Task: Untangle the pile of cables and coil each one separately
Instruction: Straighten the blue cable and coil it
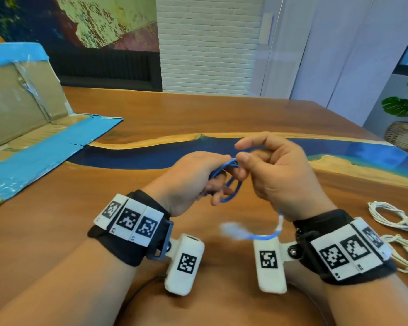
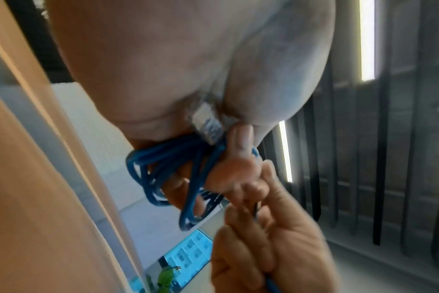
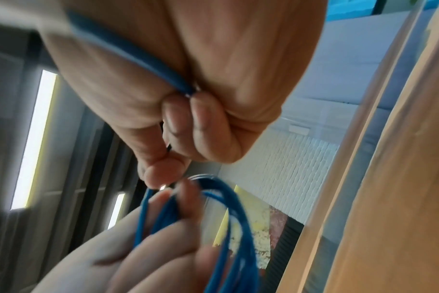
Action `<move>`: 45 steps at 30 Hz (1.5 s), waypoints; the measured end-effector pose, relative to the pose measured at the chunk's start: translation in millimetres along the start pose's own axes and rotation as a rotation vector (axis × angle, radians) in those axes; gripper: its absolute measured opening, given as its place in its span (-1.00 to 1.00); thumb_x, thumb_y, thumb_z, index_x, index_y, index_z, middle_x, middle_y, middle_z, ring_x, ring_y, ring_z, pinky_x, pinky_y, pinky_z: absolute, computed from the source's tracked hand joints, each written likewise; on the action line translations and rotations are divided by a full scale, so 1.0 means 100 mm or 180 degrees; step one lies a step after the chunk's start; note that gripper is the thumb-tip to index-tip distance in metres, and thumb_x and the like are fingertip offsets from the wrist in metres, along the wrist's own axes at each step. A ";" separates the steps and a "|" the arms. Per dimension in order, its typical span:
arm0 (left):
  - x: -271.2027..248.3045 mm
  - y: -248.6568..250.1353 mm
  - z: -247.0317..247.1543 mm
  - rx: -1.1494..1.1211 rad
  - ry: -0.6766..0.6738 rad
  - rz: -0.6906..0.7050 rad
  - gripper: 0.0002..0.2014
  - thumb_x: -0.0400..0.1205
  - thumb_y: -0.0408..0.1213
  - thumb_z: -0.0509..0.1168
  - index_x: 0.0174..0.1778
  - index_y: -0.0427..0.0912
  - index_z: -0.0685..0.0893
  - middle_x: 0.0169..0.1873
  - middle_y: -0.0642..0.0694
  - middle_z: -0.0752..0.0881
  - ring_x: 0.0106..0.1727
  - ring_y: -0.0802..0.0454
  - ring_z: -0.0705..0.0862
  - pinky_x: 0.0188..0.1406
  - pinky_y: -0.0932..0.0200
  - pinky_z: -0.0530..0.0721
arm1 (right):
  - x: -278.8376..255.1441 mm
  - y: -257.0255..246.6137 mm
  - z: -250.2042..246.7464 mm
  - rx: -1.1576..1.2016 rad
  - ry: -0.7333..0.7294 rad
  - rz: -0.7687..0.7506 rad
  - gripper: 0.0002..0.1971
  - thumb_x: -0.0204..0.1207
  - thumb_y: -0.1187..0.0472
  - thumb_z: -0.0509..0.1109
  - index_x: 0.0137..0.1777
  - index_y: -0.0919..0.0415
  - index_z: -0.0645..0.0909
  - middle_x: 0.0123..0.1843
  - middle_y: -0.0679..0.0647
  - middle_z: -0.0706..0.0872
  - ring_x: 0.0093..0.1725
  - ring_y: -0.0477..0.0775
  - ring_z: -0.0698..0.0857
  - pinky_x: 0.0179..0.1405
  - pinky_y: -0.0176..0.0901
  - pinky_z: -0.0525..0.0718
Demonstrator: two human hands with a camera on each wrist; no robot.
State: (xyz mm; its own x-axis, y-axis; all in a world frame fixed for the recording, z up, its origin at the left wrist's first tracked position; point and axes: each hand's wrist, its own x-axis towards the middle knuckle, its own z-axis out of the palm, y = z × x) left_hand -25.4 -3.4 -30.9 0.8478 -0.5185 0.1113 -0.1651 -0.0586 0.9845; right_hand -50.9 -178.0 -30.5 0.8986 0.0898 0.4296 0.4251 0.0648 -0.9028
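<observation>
1. Wrist bands with coded markers and their white camera units are worn on both forearms, nearest the head view.
2. Blue cable: held above the counter, between the two hands. Several loops are gathered into a small coil; a loose tail with a pale connector hangs blurred below the right wrist.
3. Left hand: its fingers are curled through and round the gathered loops, so the coil is gripped. In the left wrist view a clear plug is seen pressed against the palm.
4. Right hand: the free run of the blue cable is pinched between thumb and curled fingers, just beside the coil; the index finger is extended above it.
5. White cables: one coiled bundle is laid on the counter at the far right, with a second nearer, each apart from the other.
6. Counter: wood with a blue resin band. A flattened cardboard box with blue tape is set at its left.
7. Progress, as judged: two cables appear coiled and set aside; the blue one is largely wound, with its tail left to be wrapped and the coil put down. No tangled pile is visible.
</observation>
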 end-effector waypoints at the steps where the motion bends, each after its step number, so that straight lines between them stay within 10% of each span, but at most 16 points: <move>1: -0.01 0.01 0.01 -0.0208 -0.0034 -0.0028 -0.56 0.86 -0.15 0.06 -0.15 -0.32 0.72 -0.61 -0.05 0.24 -0.58 -0.11 0.30 -0.16 -0.06 0.60 | 0.03 0.03 -0.05 -0.0042 0.0101 0.0050 -0.90 0.51 0.27 0.50 -0.01 0.24 0.72 -0.46 0.24 0.64 -0.74 -0.06 0.31 -0.71 -0.39 0.27; 10: 0.00 0.06 -0.04 -0.1214 0.0210 -0.0235 -0.69 0.80 -0.21 0.20 -0.22 -0.26 0.62 -0.64 0.06 0.20 -0.66 0.14 0.15 -0.41 0.20 0.47 | 0.01 0.12 -0.04 -0.0136 -0.0462 0.0429 -0.76 0.63 -0.02 0.41 0.09 0.10 0.79 -0.37 0.23 0.20 -0.62 -0.05 0.17 -0.67 -0.27 0.26; 15: -0.02 0.08 -0.05 -0.1440 0.0099 -0.0395 -0.64 0.76 -0.19 0.22 -0.37 -0.19 0.52 -0.65 0.05 0.14 -0.59 0.02 -0.01 -0.45 0.18 0.46 | 0.00 0.15 -0.01 -0.0629 -0.0418 0.0320 -0.68 0.63 0.16 0.47 0.34 0.11 0.54 -0.41 -0.12 0.62 -0.64 -0.18 0.42 -0.64 -0.27 0.36; 19: -0.03 0.06 -0.03 -0.1226 -0.0124 -0.0390 -0.70 0.62 -0.12 0.32 -0.36 -0.22 0.53 -0.66 0.05 0.16 -0.69 0.10 0.09 -0.39 0.15 0.54 | 0.00 0.13 -0.09 -0.1307 -0.0603 0.0204 -0.84 0.75 0.22 0.35 -0.02 0.28 0.68 -0.56 -0.23 0.47 -0.61 -0.17 0.41 -0.56 -0.45 0.33; 23: -0.03 0.06 -0.07 -0.1013 -0.0053 -0.0353 -0.70 0.72 -0.19 0.30 -0.32 -0.20 0.55 -0.61 0.03 0.15 -0.66 0.11 0.12 -0.36 0.16 0.56 | -0.01 0.13 -0.09 -0.1083 -0.0599 0.0332 -0.81 0.71 0.18 0.39 -0.15 0.16 0.69 -0.57 -0.19 0.41 -0.60 -0.14 0.31 -0.58 -0.28 0.31; 28: -0.01 0.07 -0.12 -0.0778 0.0200 -0.0371 -0.66 0.81 -0.11 0.20 -0.27 -0.17 0.52 -0.54 -0.01 0.13 -0.57 0.05 0.06 -0.45 0.17 0.44 | 0.04 0.15 -0.11 -0.0057 -0.0092 0.0327 -0.80 0.66 0.35 0.40 0.19 0.17 0.80 -0.48 0.02 0.42 -0.56 0.01 0.22 -0.63 -0.22 0.25; 35: -0.03 0.06 -0.03 -0.0498 -0.0132 -0.0429 -0.60 0.82 -0.02 0.15 -0.27 -0.17 0.47 -0.56 0.03 0.16 -0.54 0.03 0.08 -0.43 0.15 0.40 | 0.07 0.13 -0.23 -0.0928 0.0623 -0.0504 -0.89 0.57 0.35 0.53 -0.02 0.13 0.83 -0.25 0.06 0.86 -0.40 0.04 0.71 -0.50 -0.12 0.62; 42: -0.04 0.08 -0.01 -0.1384 -0.0171 -0.0273 -0.56 0.79 0.03 0.12 -0.34 -0.15 0.51 -0.57 0.03 0.12 -0.62 0.09 0.08 -0.49 0.19 0.49 | 0.06 0.27 -0.04 -0.0838 0.0306 -0.0266 -0.86 0.58 0.38 0.52 0.01 0.17 0.86 -0.10 0.04 0.91 -0.03 -0.04 0.86 -0.04 -0.18 0.79; 45: -0.01 0.05 -0.02 -0.1472 -0.0021 -0.0205 -0.54 0.83 0.02 0.10 -0.34 -0.17 0.51 -0.55 0.01 0.10 -0.64 0.11 0.10 -0.48 0.20 0.48 | 0.04 0.29 0.05 -0.0546 0.0254 -0.0022 -0.86 0.61 0.40 0.48 0.03 0.25 0.86 -0.13 0.12 0.90 -0.13 0.02 0.84 -0.14 -0.10 0.80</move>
State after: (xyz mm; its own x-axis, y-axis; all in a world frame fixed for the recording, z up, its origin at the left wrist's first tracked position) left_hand -26.0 -1.3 -25.8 0.8455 -0.5318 0.0487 0.1309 0.2948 0.9465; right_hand -35.8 -170.8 -54.8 0.8984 0.0103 0.4391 0.4376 -0.1059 -0.8929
